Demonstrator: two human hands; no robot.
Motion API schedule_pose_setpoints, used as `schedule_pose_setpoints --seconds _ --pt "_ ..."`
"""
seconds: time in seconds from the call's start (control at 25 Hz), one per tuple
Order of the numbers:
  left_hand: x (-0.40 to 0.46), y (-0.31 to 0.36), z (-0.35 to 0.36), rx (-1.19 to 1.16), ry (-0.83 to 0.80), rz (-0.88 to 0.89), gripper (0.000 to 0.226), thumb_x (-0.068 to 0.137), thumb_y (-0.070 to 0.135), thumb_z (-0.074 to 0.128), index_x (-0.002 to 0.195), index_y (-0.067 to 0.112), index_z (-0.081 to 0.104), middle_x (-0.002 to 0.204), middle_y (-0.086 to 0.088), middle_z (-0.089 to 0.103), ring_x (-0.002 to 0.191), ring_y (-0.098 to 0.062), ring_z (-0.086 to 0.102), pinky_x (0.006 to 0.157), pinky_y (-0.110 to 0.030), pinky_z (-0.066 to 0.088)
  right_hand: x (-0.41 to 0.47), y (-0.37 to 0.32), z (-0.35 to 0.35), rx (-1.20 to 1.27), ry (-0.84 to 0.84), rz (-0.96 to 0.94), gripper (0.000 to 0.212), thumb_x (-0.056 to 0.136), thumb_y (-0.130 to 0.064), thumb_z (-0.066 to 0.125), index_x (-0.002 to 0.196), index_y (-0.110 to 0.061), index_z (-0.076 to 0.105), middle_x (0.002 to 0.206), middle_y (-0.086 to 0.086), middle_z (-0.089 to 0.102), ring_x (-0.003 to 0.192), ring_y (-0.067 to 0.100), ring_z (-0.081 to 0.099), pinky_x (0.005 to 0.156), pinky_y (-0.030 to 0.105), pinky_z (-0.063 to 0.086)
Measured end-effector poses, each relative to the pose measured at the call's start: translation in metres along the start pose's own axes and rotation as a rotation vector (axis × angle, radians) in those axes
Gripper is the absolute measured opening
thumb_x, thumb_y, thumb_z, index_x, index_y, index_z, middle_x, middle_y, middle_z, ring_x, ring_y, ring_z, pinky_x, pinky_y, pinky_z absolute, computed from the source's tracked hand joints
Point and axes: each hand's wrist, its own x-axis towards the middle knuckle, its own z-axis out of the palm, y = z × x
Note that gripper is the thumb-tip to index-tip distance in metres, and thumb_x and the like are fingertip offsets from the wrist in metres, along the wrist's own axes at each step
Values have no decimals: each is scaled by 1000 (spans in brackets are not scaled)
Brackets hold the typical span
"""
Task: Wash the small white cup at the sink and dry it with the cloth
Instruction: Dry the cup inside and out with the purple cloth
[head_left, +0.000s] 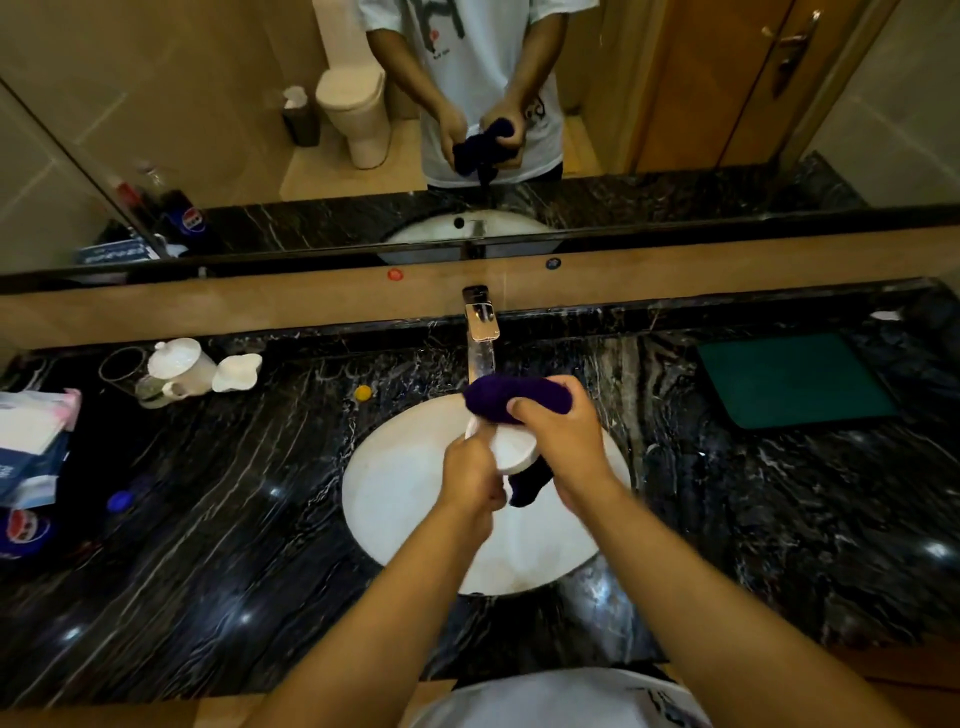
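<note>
Over the white sink I hold the small white cup tilted on its side. My left hand grips it from the near left. A dark purple cloth is bunched over the cup's far side, and a tail of the cloth hangs below the cup. My right hand is closed on the cloth and presses it against the cup. The chrome tap stands just behind; I see no water running.
On the black marble counter, a white lidded pot, a white lid and a glass stand at the back left. A tissue pack lies far left. A green mat lies to the right. The mirror spans the back.
</note>
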Motion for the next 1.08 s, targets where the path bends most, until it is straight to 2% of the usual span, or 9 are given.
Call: schedule_pose_setpoints --seconds 0.12,0.24,0.4,0.48,0.6,0.72,0.8,0.92,1.08 --pt "-7 -9 23 -464 22 -180 29 100 20 45 106 2 66 84 -16 72 68 -28 68 58 -32 55 -21 21 23 -79 215 -103 34 72 -18 79 92 -33 55 96 2 68 84 8 68 71 26 57" --pt "0 -13 0 -11 -62 -115 42 100 36 41 100 1 64 67 -11 63 56 -22 53 51 -27 41 -13 13 8 -128 146 -119 32 70 -11 78 87 -27 56 90 2 67 78 16 65 67 32 56" --pt "11 2 -31 454 -170 109 42 98 44 47 93 6 65 72 -12 61 50 -19 50 43 -25 35 9 -17 -23 -207 -261 -16 28 63 -15 79 85 -24 63 73 -9 66 67 8 64 61 30 54" --pt "8 4 -24 331 -132 124 34 99 38 49 91 9 65 75 -11 61 49 -17 50 45 -26 36 8 -17 -18 -178 -238 -1 32 64 -19 80 91 -23 63 81 -6 70 73 10 68 67 33 58" --pt "-1 -7 3 -214 -80 -72 29 104 36 46 99 17 68 76 -8 72 53 -18 60 46 -25 45 -10 2 9 -44 42 -49 36 73 -16 80 99 -25 58 98 3 70 88 16 69 76 33 60" --pt "-5 -17 15 -538 -166 -190 34 104 29 43 118 9 67 93 -14 78 85 -28 71 66 -34 58 -27 21 24 -156 213 -175 38 73 -14 79 96 -33 55 106 2 63 92 13 65 75 26 58" --pt "-4 -18 5 -269 -128 -158 36 104 35 44 115 7 65 91 -14 74 77 -27 69 63 -34 55 -23 18 15 -152 184 -175 38 71 -12 79 91 -34 56 101 2 65 87 13 66 67 20 56" --pt "5 -16 -16 280 26 142 24 104 33 46 106 11 56 91 -13 65 63 -24 63 51 -33 51 -11 6 -4 -208 40 -142 33 67 -22 81 87 -33 58 88 -4 68 79 13 66 60 20 54" --pt "6 -7 -19 169 -59 118 25 103 22 42 93 7 59 71 -9 60 45 -16 46 40 -26 34 -15 6 -1 -160 -100 -151 31 69 -45 81 91 -38 60 88 -13 71 80 2 68 63 16 54"
